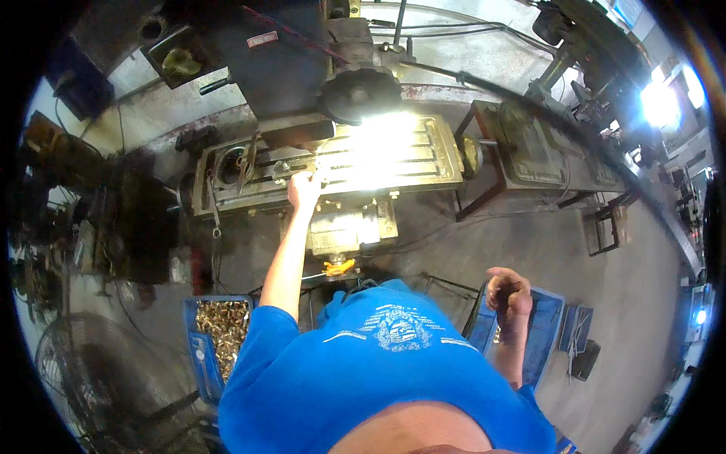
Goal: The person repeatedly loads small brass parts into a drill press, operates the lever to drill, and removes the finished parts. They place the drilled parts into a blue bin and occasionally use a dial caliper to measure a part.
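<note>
My left hand point(304, 189) reaches forward to the front edge of a slotted metal machine table point(423, 166). Its fingers are closed by a small clamp or fixture point(283, 168) on that table; what they grip is too small to make out. A lamp throws strong glare on the table just right of the hand. My right hand point(508, 291) is over a blue bin point(543, 325) at my right side. Its fingers are curled together, and whatever they hold cannot be made out.
A blue bin of small brass-coloured parts point(227, 321) stands at my left, near a large fan point(98, 371). A dark round machine part point(359, 94) hangs over the table. An orange thing point(339, 267) sits at the machine's front. A metal-framed bench point(529, 151) stands at right.
</note>
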`<state>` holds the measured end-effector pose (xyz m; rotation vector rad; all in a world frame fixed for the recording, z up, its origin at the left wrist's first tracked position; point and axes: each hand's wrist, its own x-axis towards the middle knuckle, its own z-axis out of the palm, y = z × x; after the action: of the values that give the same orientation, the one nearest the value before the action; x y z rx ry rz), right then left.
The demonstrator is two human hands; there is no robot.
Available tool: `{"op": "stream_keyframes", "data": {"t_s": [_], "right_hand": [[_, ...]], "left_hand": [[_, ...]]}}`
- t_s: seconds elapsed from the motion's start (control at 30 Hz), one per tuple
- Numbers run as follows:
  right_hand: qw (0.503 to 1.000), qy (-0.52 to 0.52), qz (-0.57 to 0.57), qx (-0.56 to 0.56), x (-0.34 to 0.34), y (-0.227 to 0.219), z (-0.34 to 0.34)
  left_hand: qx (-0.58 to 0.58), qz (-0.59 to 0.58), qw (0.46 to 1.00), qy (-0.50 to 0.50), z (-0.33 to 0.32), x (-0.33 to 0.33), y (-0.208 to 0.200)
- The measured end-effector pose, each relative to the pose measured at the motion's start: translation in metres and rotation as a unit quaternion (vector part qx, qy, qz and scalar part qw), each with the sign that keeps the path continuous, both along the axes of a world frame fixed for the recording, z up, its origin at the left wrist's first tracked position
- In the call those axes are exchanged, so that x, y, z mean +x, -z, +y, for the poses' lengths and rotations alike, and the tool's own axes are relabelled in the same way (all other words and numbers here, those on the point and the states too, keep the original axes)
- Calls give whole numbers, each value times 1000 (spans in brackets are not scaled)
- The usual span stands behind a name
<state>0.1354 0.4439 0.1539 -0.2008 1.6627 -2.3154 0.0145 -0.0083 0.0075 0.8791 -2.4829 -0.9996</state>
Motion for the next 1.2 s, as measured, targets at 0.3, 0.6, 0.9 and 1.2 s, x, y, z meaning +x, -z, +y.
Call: {"op": "stream_keyframes", "data": {"t_s": [0.3,0.6,0.9,1.2], "right_hand": [[997,1,-67,37,1,29,-7],[981,40,-187,-44,6,75,-21],[987,55,-119,-94,-45,165,-81],[974,209,-85,7,5,108,-16]], "left_hand": [[-60,103,992,-29,16,-11,13],[-113,38,954,276,86,-12,16],[43,105,860,498,232,44,17],[95,45,842,529,178,48,23]]}}
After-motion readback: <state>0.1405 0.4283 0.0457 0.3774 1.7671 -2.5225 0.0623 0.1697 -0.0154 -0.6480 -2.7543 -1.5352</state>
